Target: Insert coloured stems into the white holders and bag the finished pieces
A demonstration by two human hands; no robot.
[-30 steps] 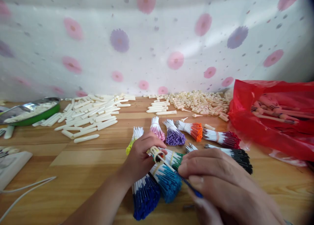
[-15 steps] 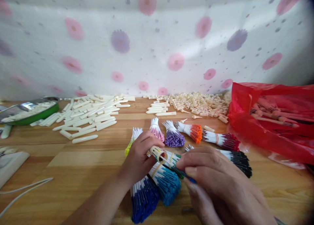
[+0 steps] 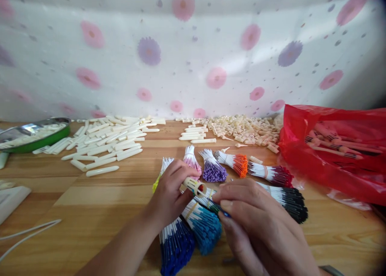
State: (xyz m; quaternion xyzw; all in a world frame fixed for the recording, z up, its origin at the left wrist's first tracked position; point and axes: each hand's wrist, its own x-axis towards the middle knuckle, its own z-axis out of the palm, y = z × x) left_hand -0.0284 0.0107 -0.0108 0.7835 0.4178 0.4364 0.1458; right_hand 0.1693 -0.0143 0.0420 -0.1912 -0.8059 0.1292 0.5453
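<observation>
My left hand is closed around a cream slotted pen barrel, its round open end facing right. Inside that opening some red and other colours show. In the fingertips of my right hand is a thin pen refill with a blue end. Its white tip reaches into the barrel's mouth. Under and around the hands lie banded bundles of refills: dark blue, light blue, yellow, pink and purple. A green-ended bundle is partly hidden behind my right fingers.
Further bundles in orange, dark red and black lie to the right. Behind are piles of white pen tubes and slotted barrels. A red plastic bag and a green-sided dish flank them.
My right hand has shifted slightly left towards the barrel, bringing the blue-ended refill closer to its opening. My left hand stays nearly where it was. The view has shifted a little.
</observation>
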